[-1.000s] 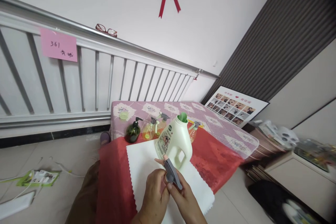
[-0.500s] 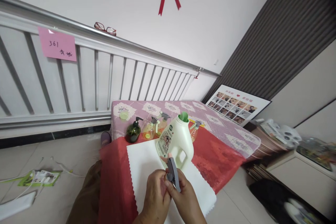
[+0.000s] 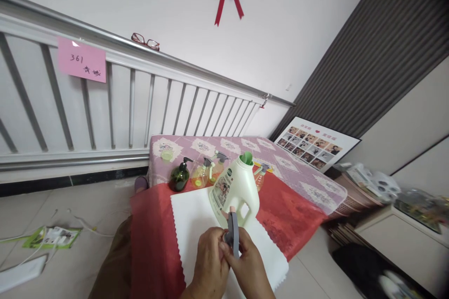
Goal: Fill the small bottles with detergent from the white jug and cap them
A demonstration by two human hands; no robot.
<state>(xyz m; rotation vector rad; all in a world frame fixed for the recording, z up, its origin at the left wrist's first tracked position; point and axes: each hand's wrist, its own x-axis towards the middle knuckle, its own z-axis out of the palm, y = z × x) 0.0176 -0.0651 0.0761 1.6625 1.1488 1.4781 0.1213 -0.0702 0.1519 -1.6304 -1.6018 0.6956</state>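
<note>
Here, the right hand (image 3: 249,261) closes its fingers on one grey spray head (image 3: 233,236) above one white cloth (image 3: 191,212); the left hand (image 3: 209,257) curls against it, its hold hidden. Beyond stand one pale jug (image 3: 242,184), its label (image 3: 222,189) unreadable, one dark pump bottle (image 3: 179,177) and three spray bottles (image 3: 200,176); farther off, one pink paper (image 3: 82,59) reads "361" above two characters (image 3: 92,72)

The spray head (image 3: 235,236) between the hands (image 3: 210,257) is grey with a pinkish tip (image 3: 232,209). Beyond them, the jug (image 3: 243,182) is pale green, its mouth piece (image 3: 247,157) brighter green. The cloth (image 3: 191,224) under the hands is white; the sheet (image 3: 150,229) beneath it, red; the farther cover (image 3: 291,175), mauve with white floral patches.
</note>
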